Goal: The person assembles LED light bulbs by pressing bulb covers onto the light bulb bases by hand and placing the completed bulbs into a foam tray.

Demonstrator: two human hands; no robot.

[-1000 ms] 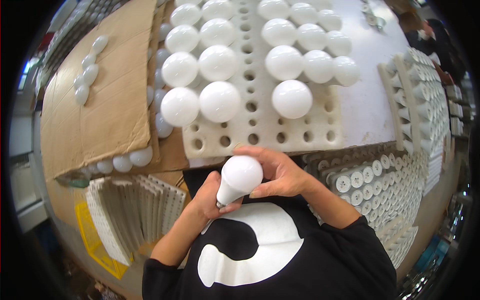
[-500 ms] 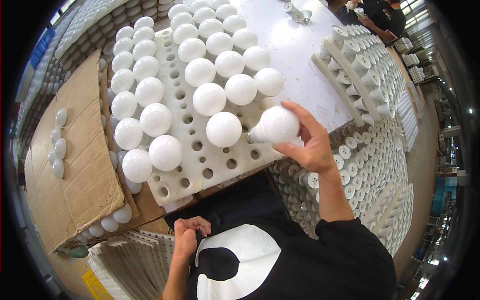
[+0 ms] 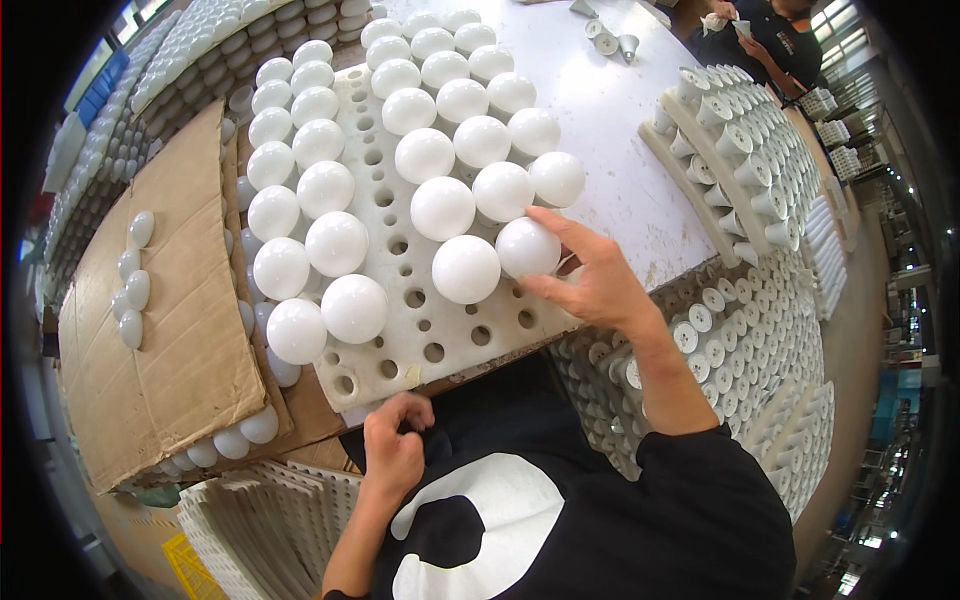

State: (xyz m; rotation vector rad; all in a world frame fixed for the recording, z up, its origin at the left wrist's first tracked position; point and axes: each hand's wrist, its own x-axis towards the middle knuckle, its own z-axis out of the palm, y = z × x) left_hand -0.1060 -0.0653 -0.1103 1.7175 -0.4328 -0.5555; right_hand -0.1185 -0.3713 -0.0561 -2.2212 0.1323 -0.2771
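My right hand (image 3: 585,275) pinches a round white light bulb (image 3: 527,247) between thumb and fingers. The bulb's globe points up at the front right of a pale perforated tray (image 3: 455,335); its base is hidden, so I cannot tell how deep it sits in a hole. Beside it on the left stands another white bulb (image 3: 466,269), with rows of bulbs behind. More bulbs fill two columns at the tray's left. My left hand (image 3: 397,440) is curled into a loose fist at the tray's front edge, in front of my body, with nothing visible in it.
Cardboard (image 3: 150,300) lies over more bulbs on the left, a few loose white domes on top. White cone-shaped bulb bases (image 3: 735,140) stand in racks on the right, others stacked below. Perforated trays (image 3: 250,525) lean at lower left. A co-worker (image 3: 770,45) sits at far right.
My right hand has lowered the bulb from a tilted hold into the front row, globe up. My left hand has shifted slightly right and up. The view has shifted a little.
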